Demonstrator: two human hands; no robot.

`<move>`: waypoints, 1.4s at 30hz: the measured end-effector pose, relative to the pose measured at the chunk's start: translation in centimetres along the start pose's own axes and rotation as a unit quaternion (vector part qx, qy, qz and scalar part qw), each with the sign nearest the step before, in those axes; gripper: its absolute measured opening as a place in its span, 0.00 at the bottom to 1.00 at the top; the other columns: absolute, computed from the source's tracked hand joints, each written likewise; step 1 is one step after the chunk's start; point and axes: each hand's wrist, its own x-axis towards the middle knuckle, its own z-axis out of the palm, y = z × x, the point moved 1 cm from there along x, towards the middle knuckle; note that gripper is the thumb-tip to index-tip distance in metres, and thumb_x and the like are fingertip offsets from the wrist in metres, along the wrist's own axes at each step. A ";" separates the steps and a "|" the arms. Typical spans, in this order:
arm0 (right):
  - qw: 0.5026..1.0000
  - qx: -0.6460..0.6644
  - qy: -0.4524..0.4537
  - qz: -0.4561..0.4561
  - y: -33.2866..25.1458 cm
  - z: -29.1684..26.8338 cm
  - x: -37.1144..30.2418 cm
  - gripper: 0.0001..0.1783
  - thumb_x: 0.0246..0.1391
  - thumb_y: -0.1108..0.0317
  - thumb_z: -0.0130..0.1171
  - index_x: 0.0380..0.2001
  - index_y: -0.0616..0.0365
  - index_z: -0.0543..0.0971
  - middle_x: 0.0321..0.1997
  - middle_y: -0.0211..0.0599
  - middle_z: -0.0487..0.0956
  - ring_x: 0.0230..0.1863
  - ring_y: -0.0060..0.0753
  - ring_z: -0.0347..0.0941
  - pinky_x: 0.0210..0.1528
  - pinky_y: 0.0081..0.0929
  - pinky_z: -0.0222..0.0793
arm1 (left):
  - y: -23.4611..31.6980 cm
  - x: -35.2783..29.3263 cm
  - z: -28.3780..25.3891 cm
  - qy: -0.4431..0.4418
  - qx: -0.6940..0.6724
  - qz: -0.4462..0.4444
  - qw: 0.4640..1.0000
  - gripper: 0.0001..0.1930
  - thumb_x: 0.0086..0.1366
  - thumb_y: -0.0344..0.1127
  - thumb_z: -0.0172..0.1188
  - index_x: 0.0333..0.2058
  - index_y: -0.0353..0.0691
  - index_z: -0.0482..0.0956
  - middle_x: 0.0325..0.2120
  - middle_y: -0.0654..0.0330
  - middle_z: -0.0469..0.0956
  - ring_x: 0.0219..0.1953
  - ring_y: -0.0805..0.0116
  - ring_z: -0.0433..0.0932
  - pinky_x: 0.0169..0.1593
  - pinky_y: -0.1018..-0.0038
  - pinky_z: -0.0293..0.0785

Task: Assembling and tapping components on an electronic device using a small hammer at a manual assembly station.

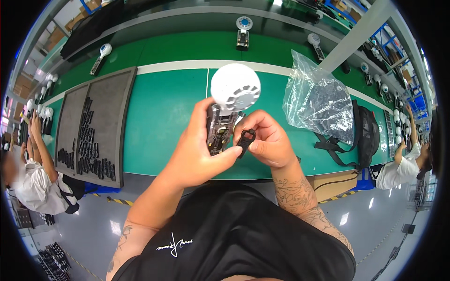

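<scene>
My left hand (193,152) is wrapped round the handle of a device with a round white head (234,84). Its dark handle (219,129) lies open, with inner parts and circuitry showing. Between the thumb and fingers of my right hand (269,140) is a small black plastic piece (246,140) with a ring-shaped end. The piece sits just right of the handle, and my left thumb tip reaches its lower edge. Whether the piece touches the handle, I cannot tell.
A grey tray (70,103) with several black parts stands at the left on the green table (159,122). To the right lie a clear plastic bag (318,103) of dark parts and a black backpack (368,136). Similar devices (243,33) line the far side. Co-workers sit left and right.
</scene>
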 end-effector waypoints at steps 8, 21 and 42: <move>0.999 -0.034 0.013 -0.023 0.2 -0.4 -0.3 0.21 0.57 0.79 0.70 0.52 0.60 0.75 0.49 0.47 0.82 0.49 0.35 0.80 0.56 0.30 0.76 | 1.1 0.2 1.1 0.021 0.067 0.011 0.997 0.41 0.56 0.24 0.65 0.68 0.33 0.58 0.51 0.49 0.78 0.47 0.63 0.80 0.54 0.67 0.76; 0.999 0.009 0.022 -0.043 1.6 -0.6 -0.4 0.21 0.58 0.78 0.70 0.53 0.60 0.75 0.48 0.46 0.82 0.49 0.35 0.80 0.56 0.30 0.77 | 0.1 -0.2 1.0 0.016 0.086 -0.006 0.996 0.41 0.57 0.21 0.63 0.70 0.33 0.57 0.52 0.49 0.77 0.50 0.62 0.78 0.54 0.68 0.76; 0.954 -0.178 0.241 0.029 1.6 3.9 0.9 0.18 0.59 0.84 0.61 0.53 0.64 0.77 0.47 0.37 0.78 0.48 0.23 0.74 0.55 0.22 0.74 | -2.8 0.2 -0.6 -0.003 0.171 0.040 0.985 0.49 0.56 0.23 0.56 0.76 0.39 0.46 0.63 0.41 0.67 0.56 0.49 0.74 0.61 0.60 0.72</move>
